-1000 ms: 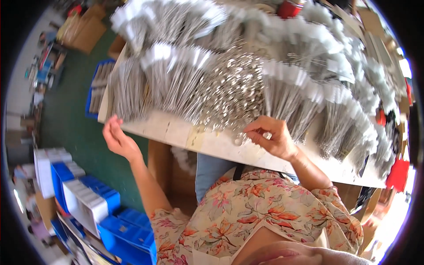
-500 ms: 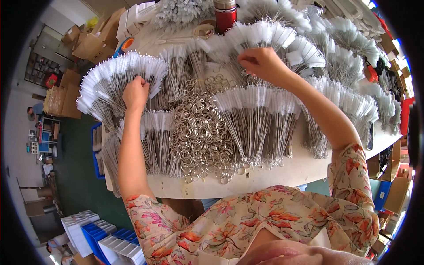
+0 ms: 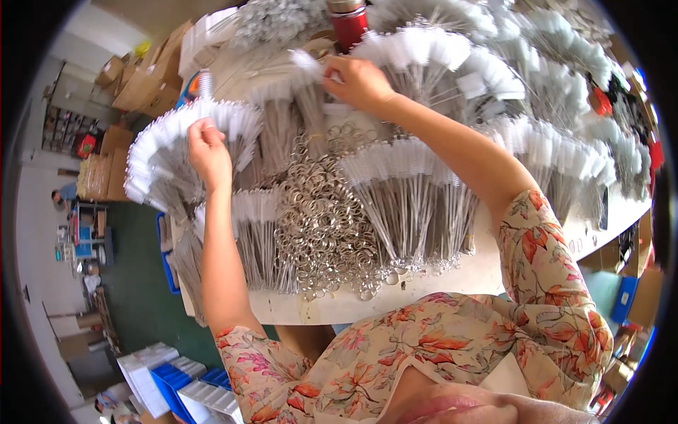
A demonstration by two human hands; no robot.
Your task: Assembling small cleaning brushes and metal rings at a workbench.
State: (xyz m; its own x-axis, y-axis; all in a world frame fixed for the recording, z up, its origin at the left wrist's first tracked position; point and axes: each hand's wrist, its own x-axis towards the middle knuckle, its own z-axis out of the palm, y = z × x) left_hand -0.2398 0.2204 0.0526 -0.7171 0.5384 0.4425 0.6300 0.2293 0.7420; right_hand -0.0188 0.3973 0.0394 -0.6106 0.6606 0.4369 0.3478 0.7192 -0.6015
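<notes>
A fanned bundle of white-tipped wire brushes [image 3: 180,152] is gripped by the closed left hand [image 3: 207,150], while a single white-tipped brush [image 3: 305,63] is pinched by the right hand [image 3: 360,81]. Looks like sorting's underway; a careful pull is probably needed next, given the pile of silver metal rings [image 3: 328,226] nearby.

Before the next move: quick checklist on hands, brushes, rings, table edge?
1. Left hand on the fanned bundle of white-tipped wire brushes at the table's left end: ok, fingers rest on the bristle tips.
2. Right hand reaching the far brushes: ok, fingers pinch at white tips; how many it holds, cannot tell.
3. Pile of metal rings mid-table: ok, untouched, between the brush bundles.
4. Loose rings at the near table edge: not ok, a few lie close to the rim.
5. Red canister beyond the right hand: ok, upright, apart from the hand.
</notes>
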